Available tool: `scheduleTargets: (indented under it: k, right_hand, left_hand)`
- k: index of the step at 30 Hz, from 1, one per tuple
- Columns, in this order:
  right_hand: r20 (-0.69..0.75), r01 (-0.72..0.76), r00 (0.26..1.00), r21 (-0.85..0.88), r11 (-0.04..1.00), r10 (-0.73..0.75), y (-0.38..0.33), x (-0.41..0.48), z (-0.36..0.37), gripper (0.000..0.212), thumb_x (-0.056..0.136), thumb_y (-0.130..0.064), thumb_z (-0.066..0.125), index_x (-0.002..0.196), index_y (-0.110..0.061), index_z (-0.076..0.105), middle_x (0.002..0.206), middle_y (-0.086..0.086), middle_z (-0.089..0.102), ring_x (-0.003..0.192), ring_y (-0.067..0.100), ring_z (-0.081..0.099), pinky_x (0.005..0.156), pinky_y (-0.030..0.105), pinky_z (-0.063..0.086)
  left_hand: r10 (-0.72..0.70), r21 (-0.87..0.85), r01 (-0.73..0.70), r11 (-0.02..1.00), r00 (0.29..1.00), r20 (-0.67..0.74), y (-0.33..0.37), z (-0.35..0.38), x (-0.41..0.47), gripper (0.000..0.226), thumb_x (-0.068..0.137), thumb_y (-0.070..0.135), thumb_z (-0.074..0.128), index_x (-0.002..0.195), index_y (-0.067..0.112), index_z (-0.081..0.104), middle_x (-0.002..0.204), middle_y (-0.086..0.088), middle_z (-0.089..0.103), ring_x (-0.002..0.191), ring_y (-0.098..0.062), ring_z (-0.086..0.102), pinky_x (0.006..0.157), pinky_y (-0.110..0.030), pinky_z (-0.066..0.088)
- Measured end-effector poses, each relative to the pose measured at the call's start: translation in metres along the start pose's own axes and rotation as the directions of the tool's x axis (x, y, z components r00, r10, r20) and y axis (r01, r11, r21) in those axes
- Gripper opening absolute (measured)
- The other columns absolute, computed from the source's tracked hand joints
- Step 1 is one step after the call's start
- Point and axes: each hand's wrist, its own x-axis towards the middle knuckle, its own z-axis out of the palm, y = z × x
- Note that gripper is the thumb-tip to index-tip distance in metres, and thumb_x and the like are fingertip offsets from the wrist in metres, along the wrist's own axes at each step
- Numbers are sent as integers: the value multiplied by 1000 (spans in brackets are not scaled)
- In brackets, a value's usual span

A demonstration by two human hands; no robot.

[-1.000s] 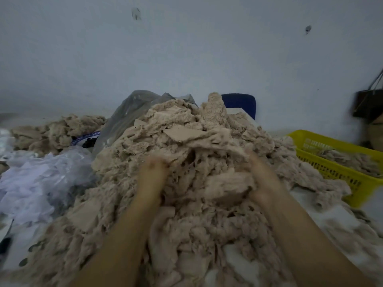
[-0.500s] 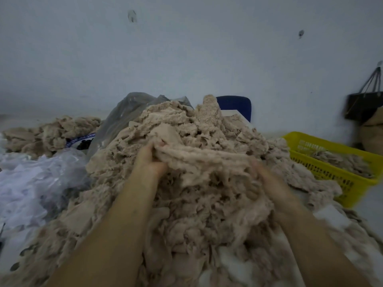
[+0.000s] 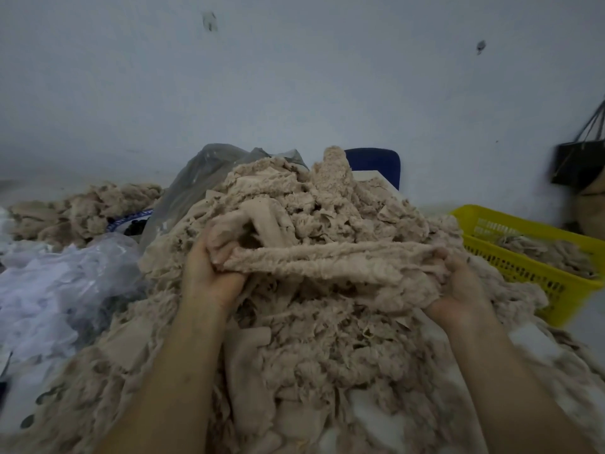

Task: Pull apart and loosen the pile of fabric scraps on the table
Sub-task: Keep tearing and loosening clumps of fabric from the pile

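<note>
A large heap of beige fabric scraps (image 3: 327, 339) covers the table in front of me. My left hand (image 3: 206, 273) grips one end of a long fuzzy beige clump (image 3: 327, 260), with the fingers buried in the cloth. The other end is clasped in my right hand (image 3: 458, 286), palm up, at the right of the heap. The clump is stretched level between both hands, just above the pile's middle. Fingertips on both hands are hidden by fabric.
A yellow plastic basket (image 3: 537, 280) with more scraps stands at the right. Clear plastic bags (image 3: 65, 283) with white material lie at the left, a grey bag (image 3: 203, 178) behind the heap. A smaller beige pile (image 3: 82, 208) sits far left. A blue chair back (image 3: 373, 162) and the wall are behind.
Both hands went from being pressed into the heap to gripping a clump, lifting it and moving apart, so the fabric now stretches between them.
</note>
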Motion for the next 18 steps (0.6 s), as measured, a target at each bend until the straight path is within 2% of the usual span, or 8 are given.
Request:
scheduleTargets:
  k: [3, 4, 6, 8, 11, 13, 15, 18]
  right_hand:
    - [47, -1, 999, 37, 999, -1, 4, -8, 2, 52, 104, -32, 41, 55, -21, 56, 36, -5, 45, 27, 10, 43, 36, 14, 43]
    - [86, -13, 996, 67, 998, 7, 7, -7, 2, 51, 102, -34, 44, 53, -23, 55, 35, -8, 38, 27, 7, 35, 35, 11, 39]
    - [126, -23, 992, 140, 990, 5, 11, -5, -2, 46, 101, -36, 46, 57, -26, 53, 35, -8, 32, 28, 5, 28, 34, 12, 36]
    - [88, 31, 995, 243, 970, -53, 7, 2, -14, 45, 101, -33, 46, 58, -25, 52, 37, -8, 36, 30, 5, 34, 37, 11, 39]
    - [-31, 162, 987, 255, 953, -159, -7, 5, -34, 37, 101, -33, 45, 66, -24, 52, 48, -4, 48, 42, 6, 48, 61, 11, 52]
    - [36, 168, 984, 159, 973, -176, -3, 0, -31, 44, 98, -38, 48, 58, -22, 56, 45, -6, 48, 37, 4, 47, 46, 13, 49]
    - [164, 85, 984, -71, 994, -72, 19, -2, -11, 42, 92, -46, 52, 60, -20, 63, 50, -7, 56, 39, 5, 53, 40, 15, 46]
    - [243, 79, 970, -427, 901, 30, 61, -9, 15, 31, 82, -44, 64, 91, -17, 76, 82, 2, 73, 69, 16, 71, 60, 29, 58]
  left_hand:
    - [61, 33, -57, 998, 989, -137, 5, -6, -3, 41, 101, 40, 46, 66, 19, 43, 45, 8, 38, 41, -6, 32, 78, -13, 48]
    - [80, 45, -74, 996, 986, -149, 2, -8, -4, 40, 101, 42, 45, 67, 20, 43, 46, 8, 37, 41, -6, 31, 78, -12, 46]
    - [129, 43, -125, 991, 984, -125, -6, -17, -6, 36, 102, 41, 42, 72, 21, 46, 49, 9, 36, 34, -7, 29, 50, -9, 35]
    - [168, 28, -166, 986, 979, -118, -5, -33, -8, 32, 102, 38, 42, 77, 20, 51, 49, 9, 37, 32, -8, 27, 46, -10, 40]
    - [257, 78, -247, 966, 955, -147, 8, -59, -9, 16, 96, 30, 50, 90, 17, 59, 50, 7, 42, 38, -6, 36, 84, -25, 56]
    - [218, 180, -190, 965, 965, -148, 3, -58, -10, 29, 99, 31, 46, 109, 14, 67, 73, -3, 62, 64, -12, 60, 97, -32, 50]
    - [119, 388, -65, 919, 986, -119, -21, -44, -13, 34, 100, 29, 46, 102, 11, 75, 94, -11, 71, 82, -22, 70, 76, -36, 59]
    - [-22, 624, 95, 775, 992, -124, -65, -26, -26, 27, 91, 30, 62, 100, 10, 77, 102, -14, 75, 91, -26, 73, 65, -35, 60]
